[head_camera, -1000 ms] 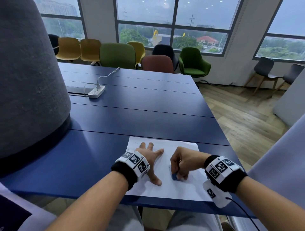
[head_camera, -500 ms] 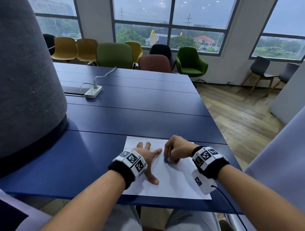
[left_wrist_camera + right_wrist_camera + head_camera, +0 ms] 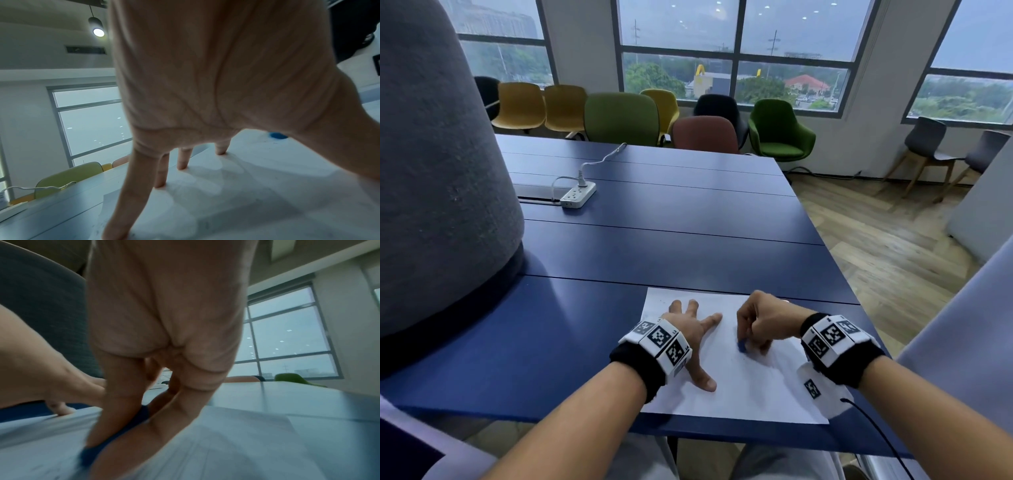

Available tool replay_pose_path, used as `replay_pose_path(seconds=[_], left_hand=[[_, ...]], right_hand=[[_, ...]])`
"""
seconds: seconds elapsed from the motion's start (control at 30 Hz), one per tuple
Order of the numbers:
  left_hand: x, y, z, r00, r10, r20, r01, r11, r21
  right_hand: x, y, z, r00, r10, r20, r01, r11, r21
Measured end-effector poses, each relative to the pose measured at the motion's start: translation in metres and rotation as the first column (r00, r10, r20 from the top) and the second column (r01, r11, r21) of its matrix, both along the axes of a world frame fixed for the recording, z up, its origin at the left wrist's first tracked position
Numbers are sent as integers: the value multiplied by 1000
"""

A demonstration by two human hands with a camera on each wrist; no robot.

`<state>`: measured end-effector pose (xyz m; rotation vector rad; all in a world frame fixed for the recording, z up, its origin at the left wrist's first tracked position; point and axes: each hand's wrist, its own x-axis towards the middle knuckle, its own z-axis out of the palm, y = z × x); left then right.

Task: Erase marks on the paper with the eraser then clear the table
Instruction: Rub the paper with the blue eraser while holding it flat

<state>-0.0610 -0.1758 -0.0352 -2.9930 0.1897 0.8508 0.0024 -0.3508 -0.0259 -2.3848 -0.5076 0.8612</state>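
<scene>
In the head view, low in the middle of the frame, the erasing step is in hand. The right hand (image 3: 763, 323) pinches a blue eraser (image 3: 742, 346) against the white paper (image 3: 756, 394), which lies at the near edge of the blue table (image 3: 654, 246). The left hand (image 3: 693, 330) lies flat on the paper, fingers spread. The next move likely needs more rubbing, with the sheet held steady.

In the left wrist view, straight fingers (image 3: 183, 160) press the paper; the eraser (image 3: 277, 135) shows at the right.

In the right wrist view, blurred, curled fingers (image 3: 121, 394) grip the eraser (image 3: 123, 431) low in the centre.
</scene>
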Motion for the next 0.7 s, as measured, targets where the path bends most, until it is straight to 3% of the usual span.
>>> replay_pose_path(seconds=[0.1, 0.23, 0.3, 0.5, 0.63, 0.7], left_hand=[[0, 0, 0, 1000, 5, -7, -5, 1000, -4], [0, 0, 1, 1000, 3, -10, -3, 1000, 1], [1, 0, 0, 1000, 5, -9, -5, 1000, -1], [1, -1, -1, 1000, 8, -12, -8, 1000, 4], [1, 0, -1, 1000, 2, -6, -2, 1000, 9], [0, 0, -1, 1000, 1, -6, -1, 1000, 7]], right_hand=[[-4, 1, 5, 990, 108, -90, -116, 989, -93], [13, 6, 0, 989, -72, 131, 64, 996, 61], [17, 5, -4, 976, -132, 173, 111, 986, 127], [13, 4, 3, 996, 67, -53, -68, 998, -17], [20, 13, -1, 989, -96, 109, 85, 991, 103], [19, 14, -3, 991, -93, 100, 83, 991, 106]])
